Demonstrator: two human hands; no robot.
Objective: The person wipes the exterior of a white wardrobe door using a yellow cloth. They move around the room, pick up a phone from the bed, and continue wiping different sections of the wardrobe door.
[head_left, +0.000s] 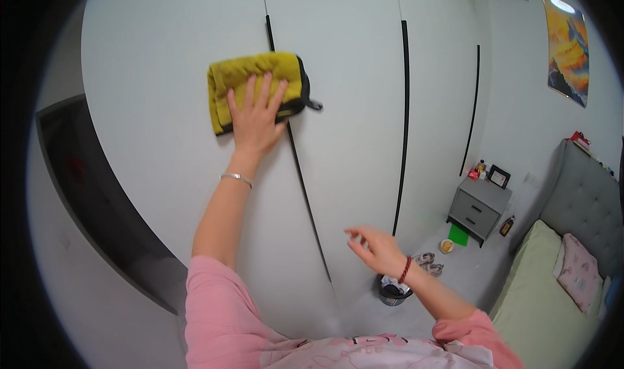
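My left hand lies with its fingers spread on a folded yellow cleaning cloth. It presses the cloth flat against a white wardrobe door, across the black handle strip. The cloth has black edging and a small black loop at its right side. Lower and to the right, my right hand hangs in the air in front of the wardrobe. Its fingers are loosely bent and apart, with nothing in them.
A grey nightstand with small items stands at the right beside a bed. On the floor are a dark basket, shoes and a green sheet. At the left is a dark recessed panel.
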